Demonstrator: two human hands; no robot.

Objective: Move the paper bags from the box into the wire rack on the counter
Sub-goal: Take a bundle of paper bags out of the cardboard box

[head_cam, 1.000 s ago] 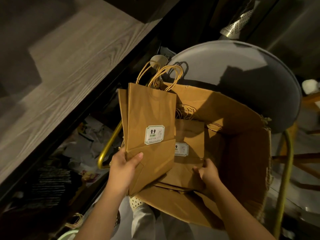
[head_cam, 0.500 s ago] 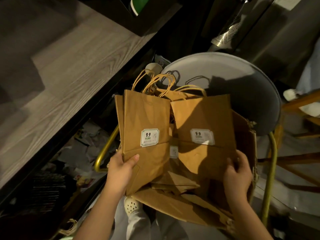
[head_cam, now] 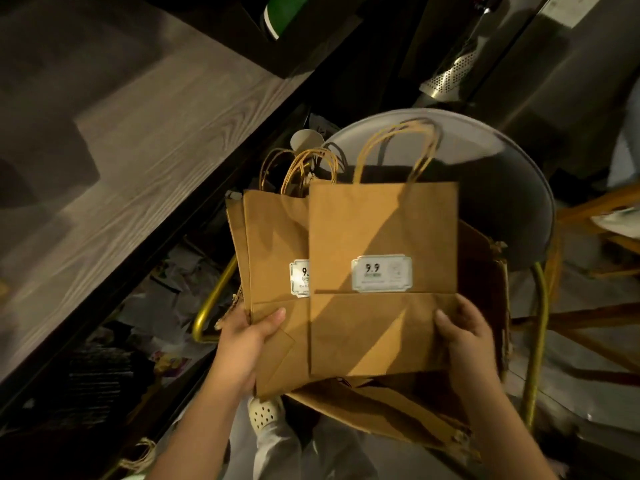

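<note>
Two grips above the cardboard box (head_cam: 483,271) on the round chair seat (head_cam: 502,188) — left hand (head_cam: 242,344) pinching a stack of paper bags (head_cam: 270,244) near its lower corner, thumb in front; right hand (head_cam: 464,337) clasping a single paper bag (head_cam: 381,230) by its bottom edge, overlapping the stack. Grey wood-grain counter (head_cam: 138,150) at left.

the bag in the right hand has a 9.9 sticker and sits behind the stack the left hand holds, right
Not behind. In the head view the bag in the right hand, with its 9.9 sticker, lies in front of the stack the left hand holds, covering part of that stack's own label.
</note>
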